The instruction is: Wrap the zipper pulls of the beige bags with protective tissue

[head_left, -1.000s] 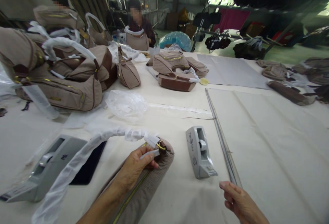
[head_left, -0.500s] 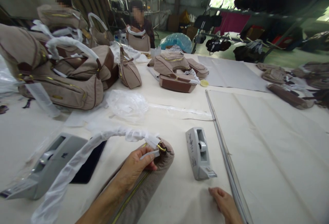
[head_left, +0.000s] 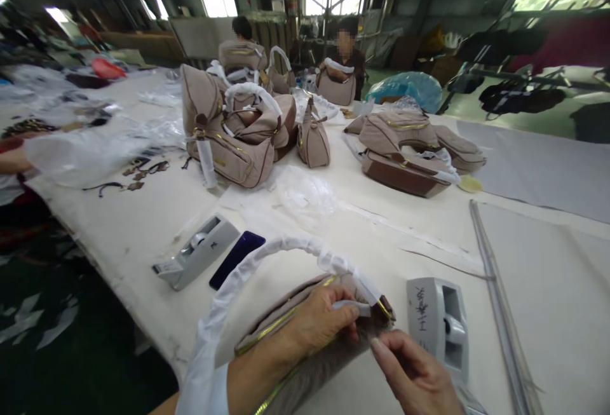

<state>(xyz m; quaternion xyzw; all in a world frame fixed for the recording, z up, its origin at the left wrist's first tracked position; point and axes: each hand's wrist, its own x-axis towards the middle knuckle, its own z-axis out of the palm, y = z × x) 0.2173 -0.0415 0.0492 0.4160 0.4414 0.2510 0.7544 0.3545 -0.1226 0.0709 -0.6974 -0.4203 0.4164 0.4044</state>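
A beige handbag (head_left: pixel 305 370) with a gold zip lies at the table's near edge. Its handle (head_left: pixel 248 275) arches up, wrapped in white foam. My left hand (head_left: pixel 314 326) is closed on the wrapped end of the handle, where a gold ring joins it to the bag. My right hand (head_left: pixel 414 377) sits just to the right of that end, fingers curled and pinched close to the bag's brown tab; whether it holds anything I cannot make out. A grey tape dispenser (head_left: pixel 441 326) stands right beside my right hand.
A second tape dispenser (head_left: pixel 197 251) and a dark blue flat object (head_left: pixel 237 258) lie to the left. Several beige bags (head_left: pixel 238 129) are piled mid-table, more (head_left: pixel 410 154) to the right. Clear plastic (head_left: pixel 305 192), a metal ruler (head_left: pixel 495 300). Two people sit at the far end.
The camera has swung left and tilted. My right hand moved from the table's near right edge over to the handle end of the bag. My left hand kept its grip.
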